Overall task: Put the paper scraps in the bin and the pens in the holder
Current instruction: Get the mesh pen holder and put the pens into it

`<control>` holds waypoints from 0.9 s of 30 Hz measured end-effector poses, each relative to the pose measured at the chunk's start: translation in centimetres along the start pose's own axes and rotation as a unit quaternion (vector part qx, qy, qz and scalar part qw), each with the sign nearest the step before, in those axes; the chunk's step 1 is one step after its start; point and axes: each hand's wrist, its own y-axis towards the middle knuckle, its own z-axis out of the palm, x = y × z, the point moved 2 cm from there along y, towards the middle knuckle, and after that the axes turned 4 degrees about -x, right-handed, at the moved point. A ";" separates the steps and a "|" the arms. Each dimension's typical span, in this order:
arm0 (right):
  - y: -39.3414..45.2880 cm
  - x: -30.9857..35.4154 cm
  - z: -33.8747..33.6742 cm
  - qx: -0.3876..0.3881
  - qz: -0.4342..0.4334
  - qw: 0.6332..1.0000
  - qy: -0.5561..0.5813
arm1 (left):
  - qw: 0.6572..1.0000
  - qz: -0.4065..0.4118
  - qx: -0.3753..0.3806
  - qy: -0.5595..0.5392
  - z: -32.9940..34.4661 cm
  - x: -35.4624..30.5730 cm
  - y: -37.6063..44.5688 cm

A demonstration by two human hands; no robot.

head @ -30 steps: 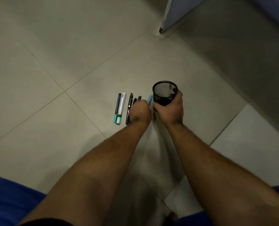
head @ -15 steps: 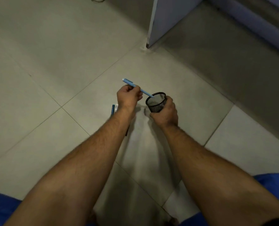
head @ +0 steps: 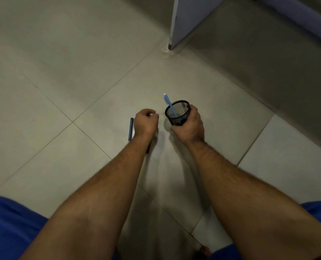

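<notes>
A light blue pen (head: 170,106) stands tilted in the black mesh holder (head: 177,112), its cap end leaning out over the far-left rim. My right hand (head: 188,126) wraps its fingers around the holder's near side, I judge to steady the light cup while pens go in. My left hand (head: 145,121) hovers just beside it, fingers curled loosely inward; whether they hold anything I cannot tell. Beneath that hand, a dark blue pen (head: 131,129) lies on the tiled floor (head: 81,72), and the dark end of another pen pokes out beside the wrist, both within easy reach for the next pick. No paper scraps or bin are in view. A pale panel (head: 186,19) stands beyond.
</notes>
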 end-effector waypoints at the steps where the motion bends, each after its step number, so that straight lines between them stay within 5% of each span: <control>1: 0.0 0.0 0.0 0.004 0.000 1.000 -0.003 | 0.996 0.021 -0.003 0.090 -0.4 0.9 -0.2; 4: -0.3 0.1 0.4 0.011 -0.001 1.000 -0.015 | 0.955 0.050 0.017 0.291 -0.5 3.3 -0.8; 10: -0.8 0.4 1.4 0.023 0.008 1.000 -0.013 | 0.907 0.102 0.048 0.406 1.0 4.1 -0.7; 13: -1.1 0.1 1.2 0.020 0.012 1.000 -0.011 | 0.937 0.066 0.020 0.342 0.6 4.1 -0.8; 17: -1.1 -0.3 0.3 0.011 0.037 0.999 -0.006 | 0.996 -0.026 -0.041 0.079 -0.8 2.9 -0.7; 22: -1.3 -0.1 0.4 0.002 0.077 0.997 0.019 | 0.991 -0.036 -0.064 -0.108 -1.9 -0.4 -0.3; 27: -1.1 0.4 1.1 0.013 0.101 0.993 0.054 | 0.982 0.024 -0.060 -0.177 -2.0 -3.8 -0.2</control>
